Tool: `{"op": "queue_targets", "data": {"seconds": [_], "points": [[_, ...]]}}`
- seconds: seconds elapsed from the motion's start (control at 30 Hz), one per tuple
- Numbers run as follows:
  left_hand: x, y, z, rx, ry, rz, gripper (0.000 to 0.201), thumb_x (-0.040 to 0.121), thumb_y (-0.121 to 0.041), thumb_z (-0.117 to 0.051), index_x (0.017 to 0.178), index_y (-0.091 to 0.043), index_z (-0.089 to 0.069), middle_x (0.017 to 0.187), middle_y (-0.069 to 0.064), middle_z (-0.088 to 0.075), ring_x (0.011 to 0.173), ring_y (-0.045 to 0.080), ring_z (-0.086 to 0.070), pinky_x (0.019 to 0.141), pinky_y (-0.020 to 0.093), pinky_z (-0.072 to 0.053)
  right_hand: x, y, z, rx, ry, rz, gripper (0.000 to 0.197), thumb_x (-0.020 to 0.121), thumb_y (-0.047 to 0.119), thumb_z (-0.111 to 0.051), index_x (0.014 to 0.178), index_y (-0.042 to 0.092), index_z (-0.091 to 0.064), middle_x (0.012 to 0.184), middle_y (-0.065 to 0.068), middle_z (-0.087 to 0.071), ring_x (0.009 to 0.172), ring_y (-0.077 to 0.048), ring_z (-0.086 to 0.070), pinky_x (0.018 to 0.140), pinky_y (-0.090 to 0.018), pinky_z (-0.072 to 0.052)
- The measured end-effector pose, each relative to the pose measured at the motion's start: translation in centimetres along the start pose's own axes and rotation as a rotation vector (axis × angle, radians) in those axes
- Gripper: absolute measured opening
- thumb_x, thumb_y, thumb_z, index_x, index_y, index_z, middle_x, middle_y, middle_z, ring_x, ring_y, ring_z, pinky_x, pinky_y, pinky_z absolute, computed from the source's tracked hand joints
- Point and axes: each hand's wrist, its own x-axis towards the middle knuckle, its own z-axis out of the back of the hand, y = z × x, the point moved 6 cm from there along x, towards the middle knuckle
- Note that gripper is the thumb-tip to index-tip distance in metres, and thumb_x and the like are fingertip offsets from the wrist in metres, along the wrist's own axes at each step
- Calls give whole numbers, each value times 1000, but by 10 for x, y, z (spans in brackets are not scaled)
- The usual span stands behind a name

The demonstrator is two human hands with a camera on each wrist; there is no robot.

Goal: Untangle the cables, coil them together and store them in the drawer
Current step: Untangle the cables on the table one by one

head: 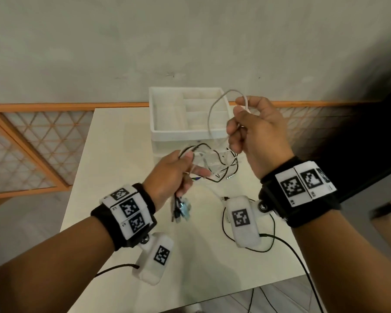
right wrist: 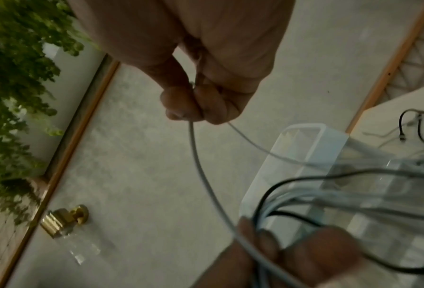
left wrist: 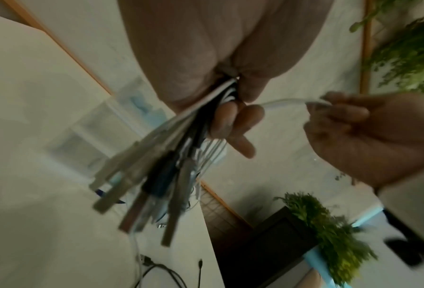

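Left hand (head: 169, 175): grip closed round a bundle of black and white cables (head: 215, 163), plug ends hanging below the fist, held above the table (head: 113, 141). Right hand (head: 255, 134): higher, to the right, grip pinching a grey cable (head: 209, 116) looping up from the bundle. Drawer unit (head: 158, 129): white, compartmented top, at the table's far edge.

A bundle of black and white cables (head: 212, 163) hangs in the air above the desk (head: 113, 154), its loops tangled and its plug ends (left wrist: 142, 194) dangling together. One grey-white cable (head: 215, 107) arcs up out of it. Behind stands a white drawer box (head: 167, 132), its open top split into compartments.
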Motion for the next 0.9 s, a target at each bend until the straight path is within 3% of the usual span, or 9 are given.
{"op": "queue_targets", "data": {"seconds": [0.1, 0.27, 0.4, 0.47, 0.57, 0.73, 0.8, 0.83, 0.9], "points": [[1, 4, -16, 134, 71, 1, 25, 106, -32, -39, 91, -13, -48, 70, 7, -65, 40, 15, -39, 37, 20, -27, 8, 2, 3, 82, -79, 17, 15, 97, 3, -47, 106, 15, -48, 61, -7, -61, 37, -20, -45, 44, -27, -32], [3, 35, 21, 364, -21, 101, 31, 104, -35, -41, 82, -15, -47, 67, 2, -56, 44, 12, -37, 39, 18, -30, 29, 2, 39, 117, -302, 53, 22, 95, 0, -41, 109, 15, -45, 67, -7, -60, 39, -19, -42, 43, -24, -32], [-5, 57, 43, 500, 20, 165, 38, 103, -34, -45, 74, -10, -51, 52, -8, -57, 39, 9, -36, 41, 20, -30, 63, -27, 69, 52, -402, -74, 18, 98, 2, -41, 109, 13, -49, 64, -6, -56, 35, -15, -38, 41, -23, -30], [-9, 57, 42, 485, 68, 173, 35, 103, -35, -46, 79, -10, -53, 63, -4, -65, 42, 10, -37, 43, 21, -31, 77, -52, 78, -5, -437, -164, 18, 99, 4, -40, 112, 12, -51, 64, -5, -55, 31, -11, -37, 38, -21, -30], [-8, 54, 47, 739, 74, 124, 35, 102, -37, -44, 81, -12, -58, 74, -6, -68, 52, 9, -47, 55, 21, -39, 100, -71, 90, -73, -462, -191, 28, 99, 6, -39, 124, 10, -51, 65, -5, -55, 32, -11, -37, 38, -18, -30], [-5, 54, 52, 797, -2, 108, 34, 102, -37, -45, 74, -20, -56, 70, -6, -61, 55, 2, -48, 56, 19, -36, 136, -58, 98, -235, -422, -106, 42, 95, 7, -39, 133, 22, -48, 79, -6, -62, 38, -13, -43, 43, -25, -38], [-3, 44, 51, 654, -61, 83, 35, 101, -34, -48, 72, -17, -58, 62, -8, -59, 43, 2, -43, 51, 19, -34, 138, -62, 98, -469, -376, -154, 54, 95, 16, -50, 146, 20, -35, 109, -10, -66, 51, -14, -63, 55, -31, -54], [-2, 38, 50, 579, -85, 76, 36, 101, -33, -50, 70, -16, -59, 57, -9, -58, 39, 2, -41, 47, 17, -33, 134, -66, 97, -637, -342, -188, 63, 93, 21, -56, 149, 20, -29, 126, -12, -61, 73, -19, -71, 70, -35, -58], [-1, 27, 46, 463, -104, 88, 38, 100, -31, -52, 68, -12, -60, 49, -11, -56, 37, 4, -36, 42, 16, -30, 111, -69, 85, -872, -294, -97, 60, 87, 20, -63, 143, 15, -40, 134, -13, -55, 102, -22, -64, 85, -27, -48]]}}
